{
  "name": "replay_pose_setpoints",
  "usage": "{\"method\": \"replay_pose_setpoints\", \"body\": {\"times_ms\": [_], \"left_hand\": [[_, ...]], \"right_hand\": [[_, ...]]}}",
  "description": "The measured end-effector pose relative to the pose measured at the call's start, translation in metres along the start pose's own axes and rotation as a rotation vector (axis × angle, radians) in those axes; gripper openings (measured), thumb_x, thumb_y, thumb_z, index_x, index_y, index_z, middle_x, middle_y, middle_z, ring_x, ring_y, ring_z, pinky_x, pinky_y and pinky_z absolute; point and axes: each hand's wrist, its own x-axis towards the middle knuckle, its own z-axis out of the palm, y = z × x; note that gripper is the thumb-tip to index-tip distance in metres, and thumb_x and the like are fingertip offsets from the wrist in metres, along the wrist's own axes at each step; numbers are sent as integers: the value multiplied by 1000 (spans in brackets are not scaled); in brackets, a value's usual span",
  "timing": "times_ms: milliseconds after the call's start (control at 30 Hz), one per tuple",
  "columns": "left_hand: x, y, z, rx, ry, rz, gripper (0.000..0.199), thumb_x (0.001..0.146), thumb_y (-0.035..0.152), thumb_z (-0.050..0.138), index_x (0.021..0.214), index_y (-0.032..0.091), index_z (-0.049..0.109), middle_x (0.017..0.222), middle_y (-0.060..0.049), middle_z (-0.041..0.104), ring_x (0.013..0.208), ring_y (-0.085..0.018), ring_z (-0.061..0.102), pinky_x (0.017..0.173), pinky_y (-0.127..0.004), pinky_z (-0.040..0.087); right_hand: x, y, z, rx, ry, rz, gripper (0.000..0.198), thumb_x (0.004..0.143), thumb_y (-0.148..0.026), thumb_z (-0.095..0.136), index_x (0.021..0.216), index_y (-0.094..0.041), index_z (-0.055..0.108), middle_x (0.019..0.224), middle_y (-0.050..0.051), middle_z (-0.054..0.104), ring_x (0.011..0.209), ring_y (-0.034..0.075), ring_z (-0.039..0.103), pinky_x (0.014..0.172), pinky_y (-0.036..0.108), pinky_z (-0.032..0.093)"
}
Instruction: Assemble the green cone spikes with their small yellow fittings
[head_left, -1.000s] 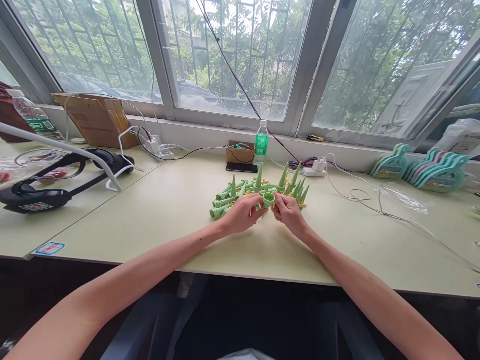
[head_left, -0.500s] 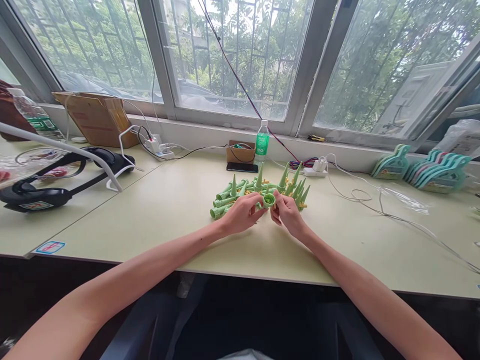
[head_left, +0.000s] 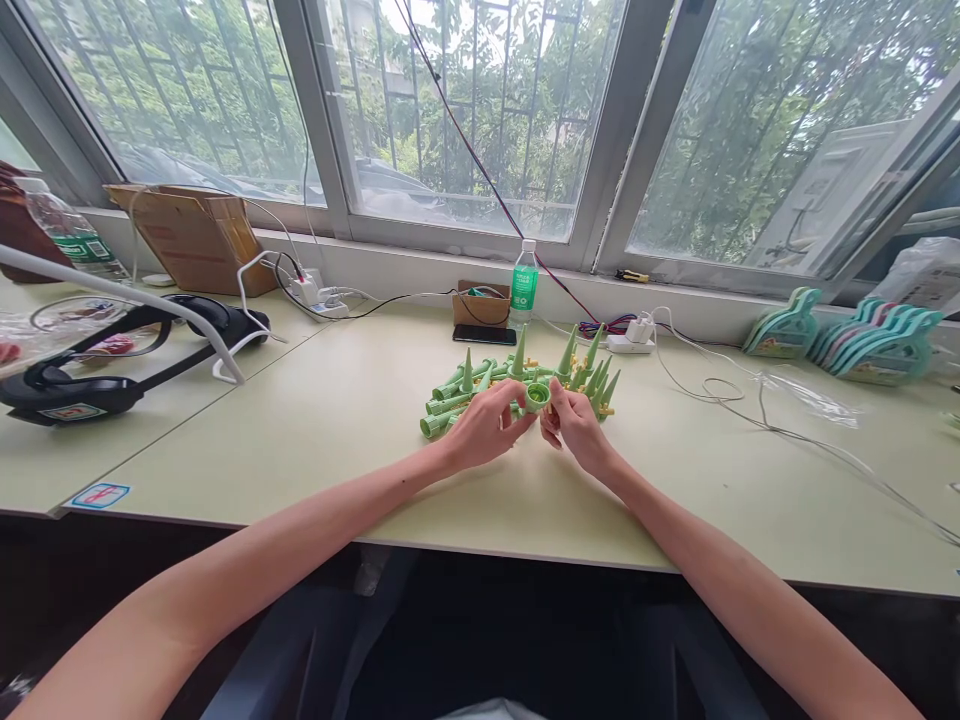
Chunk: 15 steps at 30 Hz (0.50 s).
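Observation:
A green plastic watering spike (head_left: 537, 398) is held between my hands over the table, its round, threaded open end facing me. My left hand (head_left: 487, 425) grips the left side of its rim between thumb and fingers. From the right, my right hand (head_left: 576, 425) pinches it with the thumb up and the fingers curled under; what lies inside those fingers is hidden. Just behind my hands is a pile of similar green spikes (head_left: 566, 355), several standing point up with small yellow valves. Green tubes (head_left: 442, 422) with open ends lie at its left.
A phone (head_left: 484, 335), small cardboard box (head_left: 471, 310) and water bottle (head_left: 524, 285) stand behind the pile. A black headset (head_left: 97, 385) lies left. White cables (head_left: 787, 430) and a power strip (head_left: 630, 344) are right, near turquoise plastic pieces (head_left: 874, 345).
The spike's open end has tipped a little and rises slightly between my fingers, showing more of its inside. Both hands stay almost in place; the pile is unchanged.

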Motion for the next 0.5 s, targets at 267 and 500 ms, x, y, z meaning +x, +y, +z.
{"method": "replay_pose_setpoints", "body": {"times_ms": [267,500], "left_hand": [[2,7,-4,-22,51,-14,45,96,53,47,68,18,46,66,2,53,55,-10,49,56,-24,41],[-1,9,-7,-151,-103,-156,84,100,63,8,52,16,58,42,0,49,44,-11,49,62,-27,46]], "right_hand": [[0,2,0,10,-6,-24,59,90,-68,51,58,-20,39,49,-6,34,35,7,38,35,22,28],[-1,0,1,-21,-36,-39,57,91,-68,50,61,-19,45,51,-5,41,36,7,41,35,22,28]]}}
